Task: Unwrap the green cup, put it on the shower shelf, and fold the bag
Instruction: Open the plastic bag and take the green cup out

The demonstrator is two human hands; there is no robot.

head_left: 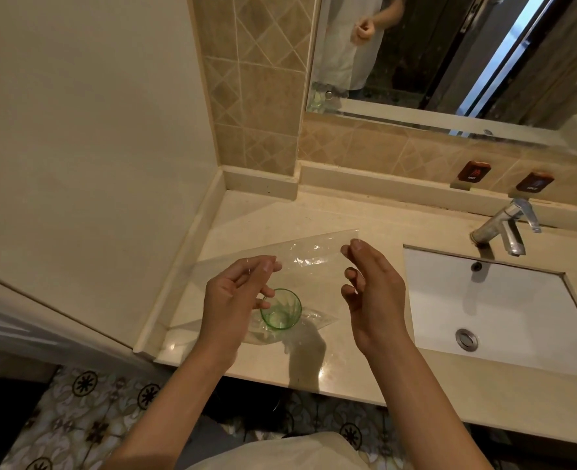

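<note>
The left hand (227,300) reaches in from the lower left with its forearm angled up and to the right, palm turned toward the right, wrist bent slightly. Its thumb and forefinger come together near the top, pinching the upper edge of the clear bag (300,262), while the lower fingers (265,293) curl loosely inward just above the rim of the cup (281,309). The cup, green and see-through, stands upright on the worktop (365,218) with its mouth up; it sits low inside the bag, whose crumpled bottom lies flat around its base and spreads toward the right. The bag's upper part is lifted and stretched into a wide, slanted sheet between the two hands, rising toward the right. The right hand (373,293) comes in from the lower right on a long bare forearm, palm facing left, held on edge. Its thumb and forefinger meet at the bag's upper right corner, gripping it, and the other fingers are bent and slightly parted below, touching nothing. Right of this hand lies the white sink (504,300), set into the worktop, with the tap (504,227) behind it. Above, the mirror (449,52) shows a reflected hand.
</note>
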